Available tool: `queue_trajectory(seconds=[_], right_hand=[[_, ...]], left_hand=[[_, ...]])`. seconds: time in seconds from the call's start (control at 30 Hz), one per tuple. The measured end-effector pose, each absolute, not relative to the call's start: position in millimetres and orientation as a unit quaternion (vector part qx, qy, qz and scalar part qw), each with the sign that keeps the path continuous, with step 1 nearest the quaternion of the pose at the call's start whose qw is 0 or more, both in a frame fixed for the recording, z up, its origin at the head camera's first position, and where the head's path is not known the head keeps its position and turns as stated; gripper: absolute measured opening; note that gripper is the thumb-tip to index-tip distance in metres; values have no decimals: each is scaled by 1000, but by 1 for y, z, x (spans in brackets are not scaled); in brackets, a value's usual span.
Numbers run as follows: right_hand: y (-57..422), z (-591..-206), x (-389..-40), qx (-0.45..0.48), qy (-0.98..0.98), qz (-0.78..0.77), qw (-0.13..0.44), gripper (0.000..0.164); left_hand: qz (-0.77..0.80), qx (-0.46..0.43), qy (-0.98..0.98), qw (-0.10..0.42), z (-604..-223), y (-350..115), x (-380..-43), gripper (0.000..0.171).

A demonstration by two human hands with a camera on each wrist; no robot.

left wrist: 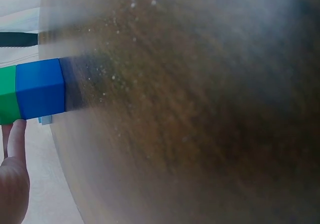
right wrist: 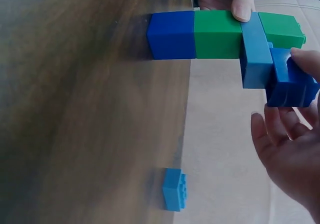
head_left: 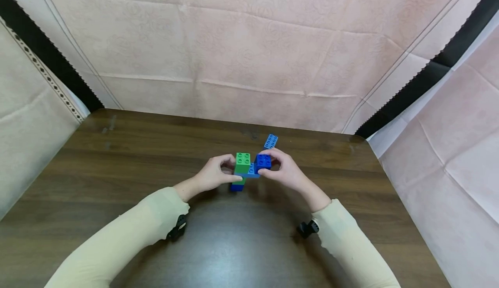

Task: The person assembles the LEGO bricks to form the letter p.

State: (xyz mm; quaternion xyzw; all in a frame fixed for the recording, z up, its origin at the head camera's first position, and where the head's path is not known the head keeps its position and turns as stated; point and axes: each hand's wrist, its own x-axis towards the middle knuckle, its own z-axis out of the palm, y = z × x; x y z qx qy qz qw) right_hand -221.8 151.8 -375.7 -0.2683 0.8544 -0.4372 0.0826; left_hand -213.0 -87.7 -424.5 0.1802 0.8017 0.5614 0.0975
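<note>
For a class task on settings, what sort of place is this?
Probably a screened-off indoor workspace: a wood-grained table, pale sheets behind and beside it, and black strips between the sheets.

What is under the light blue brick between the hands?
Under one end of the light blue brick is a green brick, then a dark blue brick. No brick shows under the other end. The meeting faces are covered and cannot be seen.

Green block against blue block — tabletop blurred
</note>
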Motion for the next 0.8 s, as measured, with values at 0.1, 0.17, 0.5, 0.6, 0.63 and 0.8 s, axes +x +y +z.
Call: queue_trajectory(seconds=[0.1, 0.17, 0.5, 0.6, 0.63, 0.8], right_hand=[[152, -375, -221, -275, 860, -424, 78, 43], [153, -373, -221, -279, 858, -426, 68, 44], [149, -369, -221, -295, 852, -432, 26, 32], [148, -370, -222, -303, 852, -426, 22, 32], [147, -370, -222, -305, 852, -426, 22, 32], [147, -370, -222, -298, 851, -431, 27, 32]], left_hand=[[565, 181, 799, 99, -425, -87, -213, 31], [566, 181, 798, 97, -426, -86, -213, 32], [560, 176, 804, 97, -414, -84, -206, 29], [558, 176, 805, 98, -404, -85, -201, 27], [558, 176, 805, 98, -405, -85, -201, 27], [564, 178, 801, 96, -426, -87, -213, 29]])
